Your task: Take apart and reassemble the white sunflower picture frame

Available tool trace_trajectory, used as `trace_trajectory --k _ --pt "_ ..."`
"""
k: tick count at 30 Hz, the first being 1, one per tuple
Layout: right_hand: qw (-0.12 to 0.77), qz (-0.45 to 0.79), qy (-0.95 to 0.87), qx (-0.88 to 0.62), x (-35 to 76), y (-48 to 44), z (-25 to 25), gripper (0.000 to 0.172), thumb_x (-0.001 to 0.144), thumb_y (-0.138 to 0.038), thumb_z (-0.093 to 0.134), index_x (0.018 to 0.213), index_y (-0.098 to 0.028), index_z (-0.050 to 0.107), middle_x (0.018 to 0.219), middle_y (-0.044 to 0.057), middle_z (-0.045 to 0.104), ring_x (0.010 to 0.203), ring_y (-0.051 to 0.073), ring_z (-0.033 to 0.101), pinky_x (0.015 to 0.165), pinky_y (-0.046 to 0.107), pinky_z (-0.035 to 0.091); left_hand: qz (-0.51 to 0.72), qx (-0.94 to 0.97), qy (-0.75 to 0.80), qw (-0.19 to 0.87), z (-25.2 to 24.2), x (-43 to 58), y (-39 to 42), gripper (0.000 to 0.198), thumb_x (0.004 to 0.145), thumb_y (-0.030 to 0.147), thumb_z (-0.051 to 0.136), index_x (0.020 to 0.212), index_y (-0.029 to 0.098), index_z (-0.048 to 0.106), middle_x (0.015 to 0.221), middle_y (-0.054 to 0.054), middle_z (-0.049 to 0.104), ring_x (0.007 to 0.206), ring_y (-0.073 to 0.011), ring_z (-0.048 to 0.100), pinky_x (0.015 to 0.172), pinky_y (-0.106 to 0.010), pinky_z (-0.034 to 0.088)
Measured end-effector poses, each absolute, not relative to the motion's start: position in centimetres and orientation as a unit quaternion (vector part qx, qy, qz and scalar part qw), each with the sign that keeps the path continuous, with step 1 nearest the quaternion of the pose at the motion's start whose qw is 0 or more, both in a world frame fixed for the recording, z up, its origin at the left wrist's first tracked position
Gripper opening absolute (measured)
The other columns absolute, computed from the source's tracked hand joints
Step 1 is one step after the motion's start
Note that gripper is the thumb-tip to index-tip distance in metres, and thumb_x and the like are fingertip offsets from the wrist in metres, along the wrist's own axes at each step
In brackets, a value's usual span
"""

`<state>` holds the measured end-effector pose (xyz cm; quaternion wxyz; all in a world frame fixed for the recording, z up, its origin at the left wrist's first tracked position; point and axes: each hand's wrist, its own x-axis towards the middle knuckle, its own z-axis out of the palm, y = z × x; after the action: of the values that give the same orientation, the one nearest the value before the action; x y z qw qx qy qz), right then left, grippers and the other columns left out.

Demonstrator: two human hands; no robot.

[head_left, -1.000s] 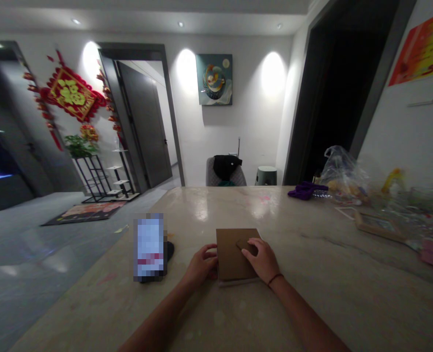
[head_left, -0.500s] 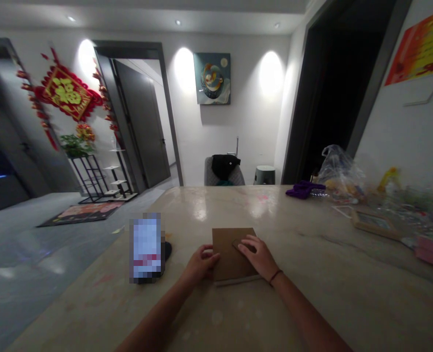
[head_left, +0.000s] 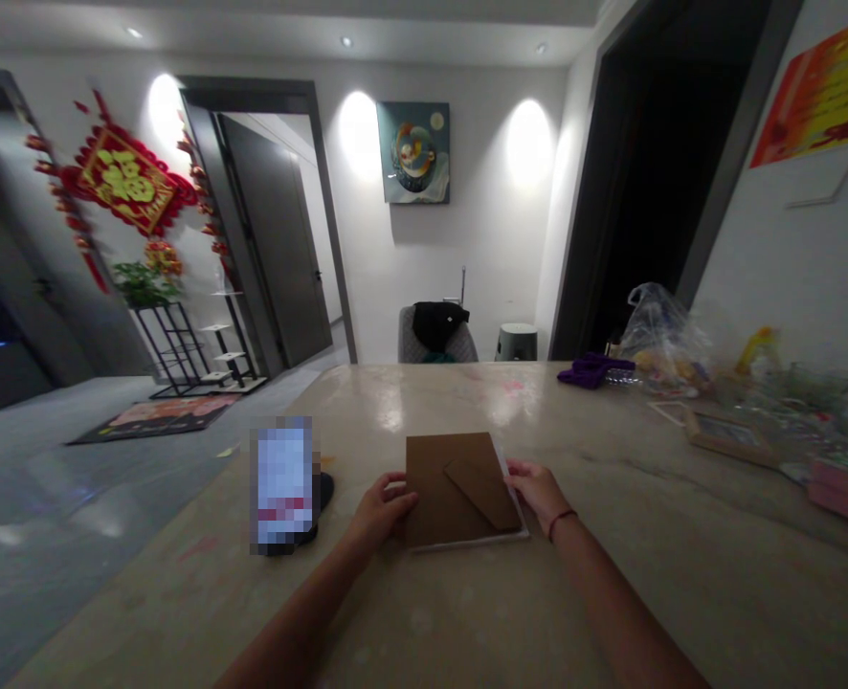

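Note:
A small picture frame [head_left: 438, 483] lies face down on the marble table [head_left: 611, 593], its brown cardboard back up, with a stand flap [head_left: 482, 493] across the right half. My left hand [head_left: 379, 507] grips the frame's left edge with curled fingers. My right hand [head_left: 537, 490] holds the right edge, fingers curled around it.
A phone on a stand [head_left: 284, 486] is upright just left of my left hand. At the table's right side lie a wooden picture frame [head_left: 731, 436], a plastic bag [head_left: 664, 335], a purple cloth [head_left: 592, 370] and other clutter. A chair [head_left: 438, 335] stands at the far end.
My right hand has moved off the cardboard back to the frame's right edge, uncovering the stand flap. The frame has shifted slightly and looks tilted toward me. The left hand has stayed at the left edge.

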<state>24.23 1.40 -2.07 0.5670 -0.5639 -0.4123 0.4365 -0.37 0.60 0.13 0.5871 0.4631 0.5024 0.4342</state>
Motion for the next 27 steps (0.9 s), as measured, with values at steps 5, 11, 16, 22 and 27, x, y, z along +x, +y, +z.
trace_trajectory --k 5,11,16,22,27 --pt "0.591 0.52 -0.356 -0.503 24.3 0.9 -1.4 0.037 0.046 -0.011 0.054 0.08 -0.016 0.066 0.075 0.002 0.07 0.063 0.017 0.064 0.057 0.028 0.05 0.465 0.447 0.482 0.592 0.2 -0.8 0.9 0.046 0.055 0.026 0.073 0.094 0.018 0.051 0.086 -0.005 0.067 0.072 -0.0187 0.064 0.061 -0.029 0.051" --pt "0.621 0.521 -0.326 -0.487 24.6 1.2 -1.6 0.037 0.045 -0.012 0.048 0.077 -0.016 0.066 0.07 0.0 0.07 0.064 0.019 0.064 0.057 0.028 0.051 0.48 0.437 0.526 0.55 0.5 -2.2 1.5 0.038 0.063 0.02 0.068 0.1 0.017 0.057 0.087 -0.006 0.069 0.077 -0.018 0.064 0.065 -0.027 0.05" --pt "0.612 0.474 -0.334 -0.538 25.3 2.0 -2.8 0.04 0.049 -0.016 0.044 0.083 -0.015 0.065 0.061 0.0 0.068 0.061 0.02 0.065 0.056 0.03 0.051 0.495 0.386 0.53 0.57 0.8 -2.8 2.0 0.035 0.069 0.011 0.06 0.103 0.016 0.056 0.085 -0.006 0.069 0.072 -0.0156 0.065 0.064 -0.025 0.051" --pt "0.605 0.427 -0.373 -0.56 24.9 2.3 -3.3 0.029 0.054 -0.022 0.051 0.078 -0.017 0.066 0.071 0.002 0.07 0.07 0.02 0.065 0.063 0.031 0.051 0.512 0.343 0.531 0.582 0.8 -2.7 2.1 0.034 0.072 0.012 0.059 0.106 0.017 0.055 0.084 -0.006 0.069 0.073 -0.0156 0.065 0.062 -0.024 0.051" --pt "0.616 0.355 -0.417 -0.566 23.4 1.9 -2.2 0.034 0.057 -0.038 0.061 0.081 -0.014 0.066 0.091 0.008 0.068 0.094 0.023 0.059 0.085 0.033 0.044 0.518 0.326 0.531 0.586 1.0 -2.6 1.9 0.037 0.072 0.015 0.061 0.108 0.018 0.053 0.086 -0.005 0.069 0.073 -0.0153 0.065 0.061 -0.023 0.051"
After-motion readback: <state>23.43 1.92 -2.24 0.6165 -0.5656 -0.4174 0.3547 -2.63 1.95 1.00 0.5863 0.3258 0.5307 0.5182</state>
